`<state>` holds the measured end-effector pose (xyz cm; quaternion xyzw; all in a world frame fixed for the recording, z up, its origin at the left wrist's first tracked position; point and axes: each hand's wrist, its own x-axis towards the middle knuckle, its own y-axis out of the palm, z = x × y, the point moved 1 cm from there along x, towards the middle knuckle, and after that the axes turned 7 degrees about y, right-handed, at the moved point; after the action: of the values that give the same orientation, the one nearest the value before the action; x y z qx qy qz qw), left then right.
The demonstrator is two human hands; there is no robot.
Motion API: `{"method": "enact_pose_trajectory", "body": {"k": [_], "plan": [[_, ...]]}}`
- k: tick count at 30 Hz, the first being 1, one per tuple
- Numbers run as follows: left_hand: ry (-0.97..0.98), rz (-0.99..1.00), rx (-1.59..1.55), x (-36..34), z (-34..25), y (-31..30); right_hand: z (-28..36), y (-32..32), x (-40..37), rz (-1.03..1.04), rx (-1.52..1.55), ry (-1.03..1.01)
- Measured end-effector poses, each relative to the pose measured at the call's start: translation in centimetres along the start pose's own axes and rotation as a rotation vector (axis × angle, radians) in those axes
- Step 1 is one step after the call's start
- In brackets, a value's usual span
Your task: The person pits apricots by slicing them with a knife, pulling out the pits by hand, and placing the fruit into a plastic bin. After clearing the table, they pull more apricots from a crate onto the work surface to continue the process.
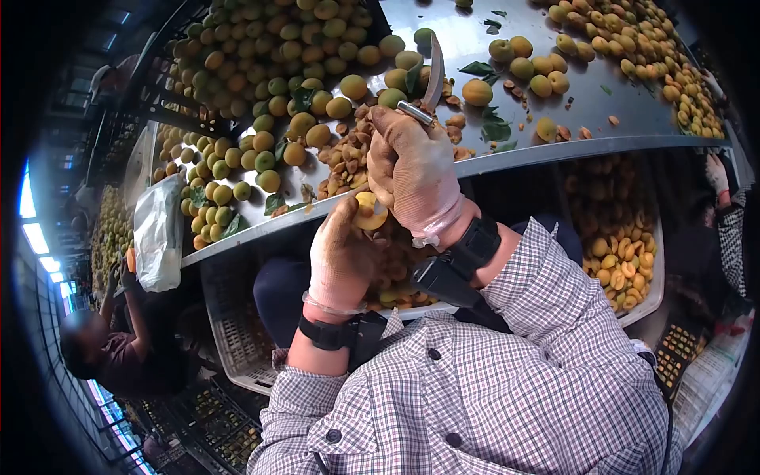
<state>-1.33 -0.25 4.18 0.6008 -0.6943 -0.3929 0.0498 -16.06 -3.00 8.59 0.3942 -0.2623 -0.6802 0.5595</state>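
Observation:
My left hand (340,257), in a stained glove, is closed on a cut apricot (370,212) at the near edge of the metal table (507,165). Yellow flesh shows on the fruit. Just above it, my gloved right hand (416,162) grips a knife; its curved blade (435,73) points up and away from me, and the short metal collar (416,112) shows above the fist. The rest of the handle is hidden in the fingers. A heap of brown apricot pits (346,161) lies beside the right hand, with whole apricots (305,127) around it.
Below the table edge, a crate (659,273) holds apricot halves, and another pale crate (229,340) stands under my hands. A plastic bag (157,233) hangs over the table's left corner. Co-workers (119,336) are at the left, with a patterned sleeve (732,237) at the right.

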Motion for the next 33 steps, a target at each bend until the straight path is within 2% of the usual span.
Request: {"method": "enact_pose_trajectory", "body": {"k": [3,5,7,9,10,12,15,18,20,21,24,26,27,28,30,32,33], "plan": [[-0.021,0.114,-0.058,0.3,0.3,-1.1,-0.3,0.1,-0.3,-0.024,-0.051,-0.041],[0.441,0.163,1.242,0.4,0.2,-1.6,-0.6,-0.1,-0.2,-0.013,-0.096,-0.079],[0.493,0.182,1.307,-0.3,0.1,-0.8,-1.3,-0.6,0.2,-0.002,-0.14,-0.119],[0.544,0.203,1.371,-0.5,0.3,0.0,-1.9,-0.8,0.5,0.06,-0.252,-0.269],[0.582,0.177,1.342,-0.3,0.3,0.2,-2.0,-1.0,0.5,0.059,-0.252,-0.269],[0.619,0.15,1.313,-0.1,0.5,0.5,-1.6,-0.5,-0.2,0.09,-0.154,-0.1],[0.536,0.071,1.171,0.0,0.8,0.4,-1.2,0.3,-1.4,0.123,-0.29,-0.125],[0.6,0.155,1.205,0.2,0.9,-0.1,-1.8,0.0,-1.3,0.18,-0.397,-0.162],[0.786,0.177,1.743,0.5,1.1,-0.5,-1.9,-0.1,-1.4,0.234,-0.551,-0.257],[0.786,0.175,1.742,0.5,0.9,-0.6,-2.0,0.0,-1.4,0.235,-0.552,-0.256],[0.823,0.081,1.694,0.1,-0.6,0.3,-1.9,0.0,-1.4,0.195,-0.466,-0.249],[0.848,0.022,1.659,-0.4,-1.6,1.3,-1.3,-0.4,-1.3,0.065,-0.356,-0.014],[0.806,0.024,1.536,-0.5,-2.0,1.8,-2.1,-0.7,-0.9,0.13,-0.35,-0.156],[0.809,0.024,1.534,-0.5,-1.9,1.7,-2.1,-1.0,-1.0,0.131,-0.352,-0.158],[0.887,0.019,1.676,-0.4,-1.2,1.1,-1.2,0.0,-1.6,0.074,-0.132,0.036],[0.911,0.028,1.646,-0.2,-0.6,0.9,-1.2,0.2,-1.4,0.033,-0.083,-0.009],[0.826,0.015,1.596,-0.1,-0.4,0.7,-1.0,0.2,-1.2,0.029,-0.053,-0.005]]}}
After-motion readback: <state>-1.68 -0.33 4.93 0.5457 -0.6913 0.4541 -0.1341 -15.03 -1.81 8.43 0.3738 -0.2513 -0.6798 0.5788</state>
